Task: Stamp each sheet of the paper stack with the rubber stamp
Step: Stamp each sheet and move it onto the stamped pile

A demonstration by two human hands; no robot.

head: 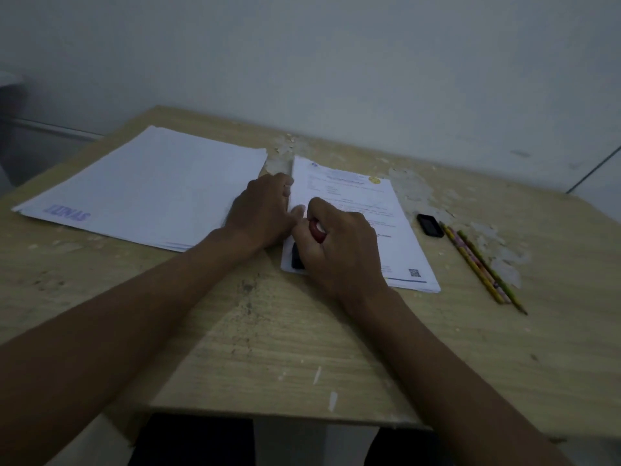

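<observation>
A stack of printed sheets (379,210) lies right of centre on the wooden table (268,348). My right hand (339,250) is closed around the rubber stamp (316,230), whose red handle shows between my fingers. Its black base presses on the lower left corner of the top sheet. My left hand (262,213) rests on the left edge of that stack, fingers curled, holding the paper flat. To the left lies a second pile of sheets (148,190), turned face down, with a mirrored purple stamp mark near its front left corner.
A small black ink pad or stamp cap (430,225) sits right of the printed stack. Beside it lie three pencils (480,267), pointing toward me. The tabletop is scuffed with flaking patches along the back by the white wall (336,62).
</observation>
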